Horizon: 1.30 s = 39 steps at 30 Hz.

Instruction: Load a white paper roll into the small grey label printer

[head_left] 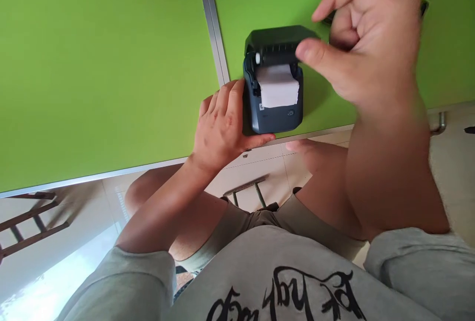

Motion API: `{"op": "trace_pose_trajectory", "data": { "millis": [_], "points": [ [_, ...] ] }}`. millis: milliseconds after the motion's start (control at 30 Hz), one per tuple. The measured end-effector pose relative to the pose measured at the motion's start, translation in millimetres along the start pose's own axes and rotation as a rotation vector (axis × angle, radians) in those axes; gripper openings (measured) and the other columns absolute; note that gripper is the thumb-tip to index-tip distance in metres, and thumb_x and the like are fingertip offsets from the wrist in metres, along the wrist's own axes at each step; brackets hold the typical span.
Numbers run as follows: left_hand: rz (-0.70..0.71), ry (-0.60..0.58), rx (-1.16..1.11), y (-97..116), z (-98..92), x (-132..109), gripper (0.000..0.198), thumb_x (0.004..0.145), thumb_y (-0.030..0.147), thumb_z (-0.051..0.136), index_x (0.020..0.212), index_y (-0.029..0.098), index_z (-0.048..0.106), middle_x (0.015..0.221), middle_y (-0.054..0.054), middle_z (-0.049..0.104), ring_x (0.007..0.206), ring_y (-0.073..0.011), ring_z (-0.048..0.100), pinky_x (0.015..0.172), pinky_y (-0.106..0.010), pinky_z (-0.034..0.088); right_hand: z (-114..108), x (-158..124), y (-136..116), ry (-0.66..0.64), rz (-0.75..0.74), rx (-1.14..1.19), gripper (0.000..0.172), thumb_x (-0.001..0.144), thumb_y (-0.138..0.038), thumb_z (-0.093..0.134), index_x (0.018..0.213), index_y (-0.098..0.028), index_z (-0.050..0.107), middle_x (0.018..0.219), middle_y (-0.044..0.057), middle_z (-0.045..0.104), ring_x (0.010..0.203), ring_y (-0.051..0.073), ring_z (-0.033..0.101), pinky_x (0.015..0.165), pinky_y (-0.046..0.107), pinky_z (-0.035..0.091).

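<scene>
A small dark printer [274, 113] stands on the green counter [104, 64], close to its near edge and just right of a metal strip [212, 19] that divides the top. Its lid [276, 39] is tipped back and open, and a white paper roll [277, 87] sits in the bay with its loose end lying forward over the body. The work in hand appears to be at the open lid, with the roll already seated. The left hand [220, 125] clamps the printer from its left side, with the fingers pressed together against the casing and the thumb hooked under the front edge; the wrist is low and the forearm runs back over the counter's edge toward the lap. The right hand [367, 39] is raised above and to the right of the printer, and it is blurred. Its thumb reaches toward the lid's right corner; whether it touches cannot be told. The forefinger is lifted and bent, the other fingers curl loosely into the palm, and nothing is pinched. As a judgement, any move on the lid calls for a light, even push at its front rim, with the paper's end kept out through the slot and the left hand bracing the body so that it does not slide. A dark thing [424, 7] lies on the counter behind the right hand, mostly hidden. Below the counter's edge are a tiled floor [260, 162] and a wooden frame [29, 217].
</scene>
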<state>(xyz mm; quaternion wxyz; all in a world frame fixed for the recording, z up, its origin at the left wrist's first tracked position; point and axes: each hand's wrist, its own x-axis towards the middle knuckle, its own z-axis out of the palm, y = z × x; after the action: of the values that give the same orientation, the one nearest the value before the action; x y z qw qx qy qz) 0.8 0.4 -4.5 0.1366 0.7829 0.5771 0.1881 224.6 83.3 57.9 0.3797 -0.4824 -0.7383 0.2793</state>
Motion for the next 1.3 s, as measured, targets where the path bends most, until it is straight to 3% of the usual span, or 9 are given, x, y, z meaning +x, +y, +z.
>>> {"op": "trace_pose_trajectory", "data": {
  "millis": [67, 267, 400, 633, 767, 867, 1067, 1200, 1300],
  "points": [
    [0.002, 0.01, 0.006, 0, -0.4, 0, 0.117, 0.075, 0.105, 0.035, 0.151, 0.017, 0.046, 0.145, -0.025, 0.062, 0.131, -0.0417, 0.062, 0.11, -0.049, 0.045, 5, 4, -8, 0.092, -0.05, -0.002, 0.015, 0.082, -0.018, 0.067, 0.085, -0.026, 0.055, 0.07, -0.005, 0.048, 0.051, 0.01, 0.032, 0.059, 0.036, 0.026],
    [0.017, 0.023, 0.001, -2, -2.3, 2, 0.116, 0.074, 0.106, 0.038, 0.15, 0.019, 0.047, 0.143, -0.023, 0.064, 0.129, -0.0421, 0.063, 0.109, -0.05, 0.045, 20, 5, -14, 0.168, -0.038, 0.048, 0.034, 0.082, -0.013, 0.057, 0.082, -0.03, 0.028, 0.072, -0.006, 0.04, 0.057, 0.014, 0.05, 0.06, 0.033, 0.036],
    [0.022, 0.05, 0.008, -2, -1.5, 3, 0.115, 0.073, 0.105, 0.04, 0.149, 0.019, 0.048, 0.138, -0.022, 0.066, 0.123, -0.0411, 0.065, 0.107, -0.049, 0.046, 22, 2, -17, -0.023, -0.008, -0.276, 0.028, 0.082, -0.016, 0.065, 0.075, -0.027, 0.039, 0.073, -0.002, 0.059, 0.063, 0.017, 0.053, 0.072, 0.037, 0.042],
    [0.05, 0.065, 0.011, -3, -0.8, 3, 0.115, 0.074, 0.105, 0.04, 0.148, 0.017, 0.049, 0.138, -0.023, 0.066, 0.122, -0.0415, 0.065, 0.106, -0.051, 0.046, 16, 6, -23, -0.328, 0.006, -0.56, 0.025, 0.08, -0.009, 0.061, 0.093, -0.029, 0.061, 0.081, 0.0, 0.07, 0.068, 0.022, 0.059, 0.061, 0.036, 0.038],
    [0.051, 0.098, 0.049, -3, 1.5, 3, 0.116, 0.074, 0.106, 0.034, 0.145, 0.016, 0.05, 0.132, -0.022, 0.07, 0.117, -0.0397, 0.068, 0.103, -0.049, 0.049, 16, 5, -23, -0.342, 0.005, -0.626, 0.016, 0.08, -0.013, 0.063, 0.087, -0.028, 0.06, 0.065, 0.0, 0.057, 0.052, 0.016, 0.044, 0.056, 0.033, 0.038],
    [0.057, 0.101, 0.06, -2, 2.8, 2, 0.117, 0.075, 0.106, 0.029, 0.145, 0.015, 0.051, 0.133, -0.023, 0.07, 0.118, -0.0395, 0.068, 0.102, -0.049, 0.049, 15, 7, -27, -0.383, -0.019, -0.659, 0.014, 0.084, -0.015, 0.061, 0.088, -0.028, 0.062, 0.061, 0.0, 0.053, 0.053, 0.016, 0.045, 0.058, 0.033, 0.039],
    [0.055, 0.086, 0.046, -2, 1.2, 3, 0.122, 0.076, 0.106, 0.026, 0.145, 0.009, 0.054, 0.135, -0.026, 0.069, 0.118, -0.0403, 0.066, 0.1, -0.051, 0.048, 13, 14, -41, -0.483, 0.05, -0.744, 0.03, 0.081, -0.012, 0.064, 0.104, -0.03, 0.068, 0.075, 0.002, 0.062, 0.054, 0.012, 0.023, 0.058, 0.032, 0.018],
    [0.064, 0.063, 0.05, -1, -1.2, 4, 0.124, 0.078, 0.105, 0.025, 0.147, 0.007, 0.054, 0.136, -0.027, 0.068, 0.117, -0.0406, 0.066, 0.099, -0.052, 0.047, 14, 16, -36, -0.477, 0.07, -0.693, 0.036, 0.074, -0.01, 0.069, 0.103, -0.032, 0.069, 0.075, 0.0, 0.061, 0.054, 0.013, 0.027, 0.06, 0.032, 0.021],
    [0.05, 0.037, 0.036, -1, -1.8, 4, 0.119, 0.078, 0.104, 0.031, 0.152, 0.013, 0.05, 0.139, -0.024, 0.067, 0.121, -0.0407, 0.064, 0.101, -0.052, 0.046, 8, 17, -30, -0.47, 0.068, -0.668, 0.041, 0.07, -0.012, 0.071, 0.104, -0.034, 0.068, 0.079, -0.002, 0.065, 0.057, 0.017, 0.042, 0.058, 0.033, 0.028]
  ]
}}
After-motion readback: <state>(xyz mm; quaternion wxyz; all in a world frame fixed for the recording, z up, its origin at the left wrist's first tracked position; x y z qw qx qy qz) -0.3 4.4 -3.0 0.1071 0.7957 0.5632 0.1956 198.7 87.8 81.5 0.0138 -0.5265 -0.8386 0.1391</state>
